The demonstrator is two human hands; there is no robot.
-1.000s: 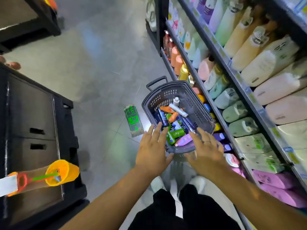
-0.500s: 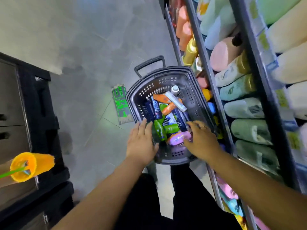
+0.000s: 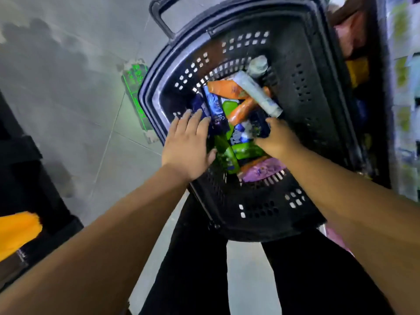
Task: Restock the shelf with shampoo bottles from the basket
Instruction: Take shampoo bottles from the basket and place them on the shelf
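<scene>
**Both hands at the basket**

Your left hand lies flat across the basket rim, fingers released, tips by a dark blue bottle. Your right hand is in the shampoo bottles. Its fingers are buried, so their grip can't be told. The shelf crowds the far wall, and open floor lies beyond your left fingers.

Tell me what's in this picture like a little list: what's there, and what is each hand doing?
shopping basket: dark plastic, holds mixed bottles
top of pile: white tube across orange bottle
left hand: fingers straight, over the basket's left side
right hand: fingers curled down into pile, grip hidden
shelf: right edge, blurred
</scene>
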